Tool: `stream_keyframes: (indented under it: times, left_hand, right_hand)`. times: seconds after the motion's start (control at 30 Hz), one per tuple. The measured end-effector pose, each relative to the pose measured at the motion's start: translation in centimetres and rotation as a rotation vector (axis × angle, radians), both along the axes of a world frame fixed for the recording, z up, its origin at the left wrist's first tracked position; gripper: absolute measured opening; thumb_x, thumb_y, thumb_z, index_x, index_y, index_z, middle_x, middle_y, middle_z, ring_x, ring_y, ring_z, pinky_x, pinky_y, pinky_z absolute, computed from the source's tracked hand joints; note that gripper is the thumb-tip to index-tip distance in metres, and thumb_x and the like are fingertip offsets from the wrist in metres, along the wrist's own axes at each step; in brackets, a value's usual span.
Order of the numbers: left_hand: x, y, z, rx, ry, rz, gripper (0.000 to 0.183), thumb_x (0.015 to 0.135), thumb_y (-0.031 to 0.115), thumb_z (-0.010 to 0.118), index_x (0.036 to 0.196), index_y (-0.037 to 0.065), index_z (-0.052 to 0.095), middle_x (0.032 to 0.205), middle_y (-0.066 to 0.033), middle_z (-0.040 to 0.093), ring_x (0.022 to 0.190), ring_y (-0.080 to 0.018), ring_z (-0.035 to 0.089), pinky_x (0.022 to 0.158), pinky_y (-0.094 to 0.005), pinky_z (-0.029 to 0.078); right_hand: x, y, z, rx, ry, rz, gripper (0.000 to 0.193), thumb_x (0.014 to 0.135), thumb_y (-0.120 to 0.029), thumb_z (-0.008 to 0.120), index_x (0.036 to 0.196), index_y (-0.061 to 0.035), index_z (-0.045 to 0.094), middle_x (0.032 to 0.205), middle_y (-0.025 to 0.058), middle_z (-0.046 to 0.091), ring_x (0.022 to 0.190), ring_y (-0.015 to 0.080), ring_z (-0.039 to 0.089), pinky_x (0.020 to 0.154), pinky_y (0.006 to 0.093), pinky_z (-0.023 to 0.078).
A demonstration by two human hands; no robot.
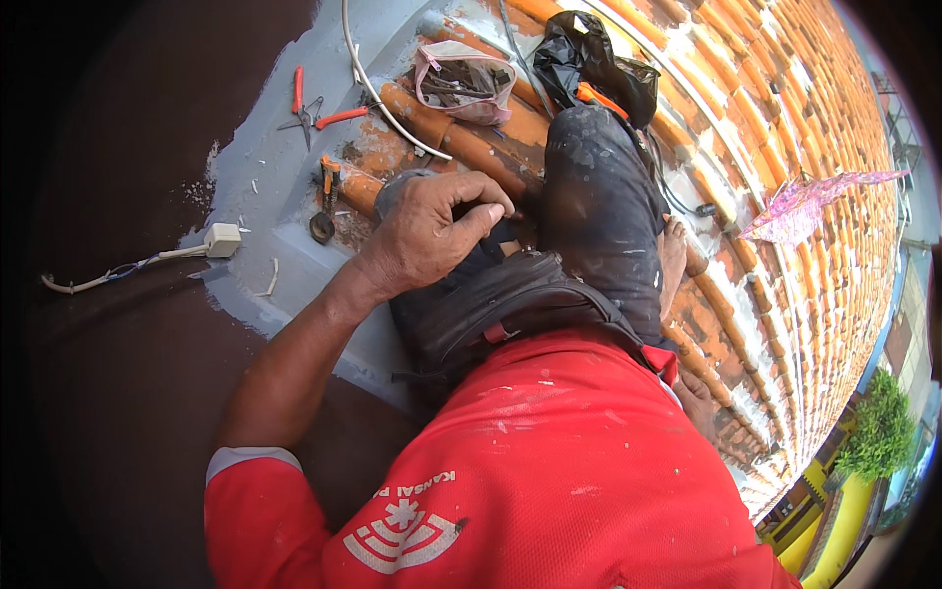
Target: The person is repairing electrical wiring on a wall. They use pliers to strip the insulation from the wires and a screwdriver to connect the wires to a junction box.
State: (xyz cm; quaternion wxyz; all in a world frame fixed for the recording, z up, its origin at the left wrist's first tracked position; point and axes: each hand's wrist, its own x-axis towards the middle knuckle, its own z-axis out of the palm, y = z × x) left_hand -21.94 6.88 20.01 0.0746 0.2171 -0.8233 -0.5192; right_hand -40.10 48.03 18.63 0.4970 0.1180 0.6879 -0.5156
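Observation:
My left hand [432, 228] is raised above my left knee, with fingers curled and the thumb bent toward the index finger. Whatever may sit between those fingertips is hidden. My right hand and arm do not show. Left of the hand, an orange-and-black utility knife [331, 182] lies on the roof beside a small round dark object [321, 229]. Farther off rest red-handled snips [310, 114] with their handles spread. A white cable [365, 80] curves down, its free end just beyond my hand. Ahead is a pink-edged clear zip pouch [466, 86] stuffed with dark items.
A black plastic bag [589, 61] and an orange-handled item [601, 98] lie past my right knee. At left, a white box [222, 240] ends a short cable over dark brown surface. Orange roof tiles [785, 128] slope away right, with a pink sheet [807, 208] on them.

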Motion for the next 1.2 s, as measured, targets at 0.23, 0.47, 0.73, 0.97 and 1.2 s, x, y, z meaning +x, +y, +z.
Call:
stream_keyframes:
  times: [0.23, 0.47, 0.73, 0.97, 1.2]
  left_hand:
    - [-0.2, 1.9, 3.1, 0.087, -0.324, -0.249, 0.013, 0.095, 0.009, 0.073, 0.099, -0.003, 0.076, 0.084, -0.0082, 0.077, 0.078, -0.0088, 0.068, 0.072, -0.0296, 0.054]
    - [0.1, 7.7, 2.1, -0.097, -0.358, -0.540, 0.016, 0.093, 0.013, 0.073, 0.098, -0.001, 0.079, 0.086, -0.0207, 0.077, 0.082, -0.0371, 0.077, 0.075, -0.0450, 0.060]
    - [-2.6, 10.3, 0.9, 0.032, -0.557, -0.714, 0.026, 0.098, 0.018, 0.065, 0.114, 0.003, 0.078, 0.108, -0.0274, 0.075, 0.103, -0.0493, 0.072, 0.092, -0.0519, 0.058]
    - [-4.5, 10.7, -2.2, -0.119, -0.581, -0.684, 0.031, 0.097, 0.032, 0.070, 0.117, 0.012, 0.082, 0.110, -0.0226, 0.077, 0.107, -0.0435, 0.073, 0.095, -0.0486, 0.058]
    - [-4.9, 10.8, -2.1, -0.005, -0.661, -0.768, 0.037, 0.094, 0.032, 0.073, 0.124, 0.012, 0.080, 0.116, -0.0211, 0.078, 0.112, -0.0420, 0.074, 0.100, -0.0464, 0.057]
  right_hand:
    - [-1.7, 1.9, -5.4, 0.053, 0.393, 0.313, 0.039, 0.113, -0.028, 0.065, 0.080, -0.0068, 0.061, 0.075, -0.0092, 0.051, 0.070, 0.0025, 0.041, 0.059, 0.0259, 0.034]
    - [-2.0, -0.3, -5.2, 0.080, 0.799, 0.535, 0.039, 0.106, -0.025, 0.071, 0.078, -0.0021, 0.057, 0.068, -0.0003, 0.056, 0.061, 0.0158, 0.047, 0.059, 0.0376, 0.041]
    - [-4.8, 0.5, 1.8, 0.149, 0.525, 1.004, 0.026, 0.095, -0.014, 0.070, 0.117, -0.0034, 0.080, 0.106, 0.0170, 0.081, 0.097, 0.0296, 0.079, 0.092, 0.0419, 0.059]
    - [-3.8, 7.6, -4.9, 0.046, 0.164, 0.971, 0.035, 0.091, -0.024, 0.080, 0.118, -0.0009, 0.078, 0.099, 0.0058, 0.080, 0.088, 0.0119, 0.072, 0.079, 0.0328, 0.060]
    - [-0.8, 10.3, -6.4, -0.213, 0.102, 0.385, 0.033, 0.096, -0.012, 0.076, 0.127, -0.0026, 0.073, 0.111, 0.0023, 0.076, 0.098, 0.0098, 0.068, 0.087, 0.0288, 0.055]
